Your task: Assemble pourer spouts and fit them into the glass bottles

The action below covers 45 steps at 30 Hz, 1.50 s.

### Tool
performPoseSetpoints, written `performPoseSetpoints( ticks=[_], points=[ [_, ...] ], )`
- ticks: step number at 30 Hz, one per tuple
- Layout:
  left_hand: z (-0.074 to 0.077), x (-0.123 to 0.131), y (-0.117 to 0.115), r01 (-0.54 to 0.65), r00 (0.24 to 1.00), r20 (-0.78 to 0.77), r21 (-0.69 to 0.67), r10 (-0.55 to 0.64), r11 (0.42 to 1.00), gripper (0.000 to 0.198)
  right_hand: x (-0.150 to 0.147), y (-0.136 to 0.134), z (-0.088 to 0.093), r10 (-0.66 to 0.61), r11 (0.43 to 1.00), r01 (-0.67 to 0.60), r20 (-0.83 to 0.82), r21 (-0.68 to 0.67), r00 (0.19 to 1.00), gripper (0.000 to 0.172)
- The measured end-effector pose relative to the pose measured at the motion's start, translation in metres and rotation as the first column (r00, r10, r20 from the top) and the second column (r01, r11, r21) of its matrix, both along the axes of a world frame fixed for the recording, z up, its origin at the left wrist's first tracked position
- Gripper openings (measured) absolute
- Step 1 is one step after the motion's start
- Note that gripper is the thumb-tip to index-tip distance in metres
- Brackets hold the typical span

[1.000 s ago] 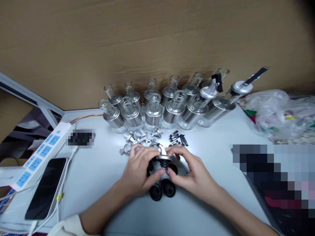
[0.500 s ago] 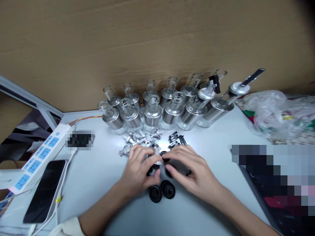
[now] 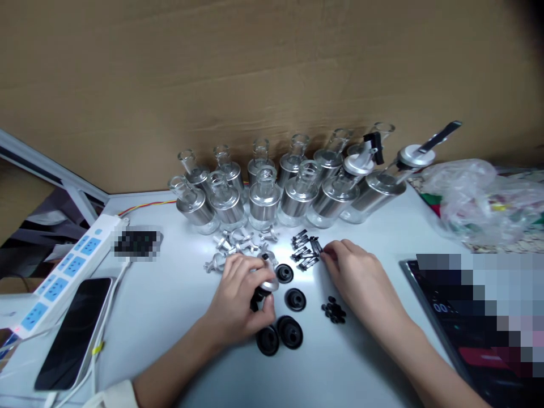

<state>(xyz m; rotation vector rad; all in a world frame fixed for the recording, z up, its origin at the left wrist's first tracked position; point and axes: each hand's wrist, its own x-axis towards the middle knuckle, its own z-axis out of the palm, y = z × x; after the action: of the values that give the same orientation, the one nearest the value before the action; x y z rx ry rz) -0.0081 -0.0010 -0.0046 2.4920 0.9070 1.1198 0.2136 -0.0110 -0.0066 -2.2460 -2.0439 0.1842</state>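
My left hand (image 3: 242,292) is closed around a silver pour spout (image 3: 268,283) with a black part below its rim, held just above the table. At the small black levers (image 3: 302,249), my right hand (image 3: 357,275) has its thumb and fingers pinched together on the end of one lever (image 3: 315,247). Several round black rubber stoppers (image 3: 295,300) lie between the hands. Behind my left hand are loose silver spout pieces (image 3: 238,241). A cluster of small black plugs (image 3: 334,311) sits beneath my right wrist.
Two rows of glass bottles with metal bands (image 3: 264,204) stand along the cardboard wall (image 3: 272,73). Two of them at the right carry spouts. A power strip (image 3: 70,272) and a phone (image 3: 74,334) lie left; a plastic bag (image 3: 480,192) and dark device (image 3: 446,317) lie right.
My right hand has moved away from the spout, to the right and back to the levers, uncovering the stoppers and black plugs. My left hand stays in place holding the spout.
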Motion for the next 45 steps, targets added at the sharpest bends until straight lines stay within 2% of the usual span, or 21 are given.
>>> performPoseSetpoints(
  ticks=[5,9,12,14,17,19,23,26,33,45],
  points=[
    [-0.002,-0.001,-0.002,-0.006,1.0,-0.003,-0.056,0.006,0.998,0.052,-0.002,0.0,0.005,-0.017,1.0,0.018,0.103,-0.008,0.994,0.016],
    [-0.002,-0.002,-0.004,-0.028,0.999,-0.034,-0.058,0.026,0.998,0.066,0.001,0.001,0.0,-0.054,0.998,0.052,0.091,0.026,0.994,0.014],
    [-0.003,-0.004,-0.004,-0.018,0.999,-0.051,-0.074,0.014,0.997,0.069,0.003,0.002,-0.002,-0.072,0.992,0.074,-0.029,0.1,0.997,0.013],
    [-0.004,-0.004,-0.003,-0.005,0.998,-0.057,-0.087,0.0,0.996,0.069,0.002,0.001,0.002,-0.047,0.985,0.083,-0.222,0.152,0.974,0.009],
    [-0.003,-0.004,-0.003,0.008,0.998,-0.056,-0.081,-0.012,0.997,0.07,-0.007,-0.003,0.012,0.07,0.981,0.043,-0.547,0.191,0.834,0.009],
    [-0.003,-0.003,-0.003,0.011,0.999,-0.05,-0.061,-0.014,0.998,0.07,-0.016,-0.008,0.018,0.144,0.974,0.015,-0.67,0.226,0.728,0.012],
    [-0.002,-0.002,-0.003,0.01,0.998,-0.055,-0.04,-0.012,0.999,0.069,-0.03,-0.018,0.021,0.232,0.956,0.01,-0.781,0.292,0.58,0.013],
    [-0.002,-0.003,-0.003,0.011,0.998,-0.059,-0.054,-0.014,0.999,0.069,-0.033,-0.021,0.018,0.251,0.959,-0.015,-0.821,0.284,0.513,0.012],
    [-0.004,-0.002,-0.004,0.023,0.998,-0.049,-0.071,-0.026,0.997,0.071,-0.037,-0.02,0.016,0.292,0.955,-0.096,-0.829,0.281,0.477,0.015],
    [-0.004,-0.003,-0.004,0.097,0.99,-0.09,-0.121,-0.108,0.988,0.077,-0.043,-0.022,0.014,0.354,0.935,-0.174,-0.798,0.309,0.488,0.011]
  ],
)
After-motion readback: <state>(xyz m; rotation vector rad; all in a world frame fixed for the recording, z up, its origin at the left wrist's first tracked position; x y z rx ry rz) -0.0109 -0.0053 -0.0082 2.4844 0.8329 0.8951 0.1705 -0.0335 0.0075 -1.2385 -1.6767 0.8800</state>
